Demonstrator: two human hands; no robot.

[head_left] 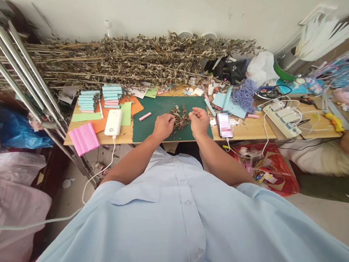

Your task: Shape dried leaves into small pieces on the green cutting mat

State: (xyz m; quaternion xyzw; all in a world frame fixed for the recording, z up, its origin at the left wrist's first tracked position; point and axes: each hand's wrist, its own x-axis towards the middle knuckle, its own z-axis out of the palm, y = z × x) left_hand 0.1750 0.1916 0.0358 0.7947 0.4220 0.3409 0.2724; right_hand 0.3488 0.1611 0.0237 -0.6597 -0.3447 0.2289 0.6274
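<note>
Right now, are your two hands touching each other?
Apart. The head view shows a plain gap between the left hand and the right hand, with dry leaves showing in it.

The dried leaves (pixel 180 119) are looking grey-brown against a dark green mat (pixel 145 131), the paper rolls (pixel 112 90) are showing pale blue and pink, that sheet (pixel 84 139) is glowing bright pink, and the yarn (pixel 244 95) is looking lavender.
</note>
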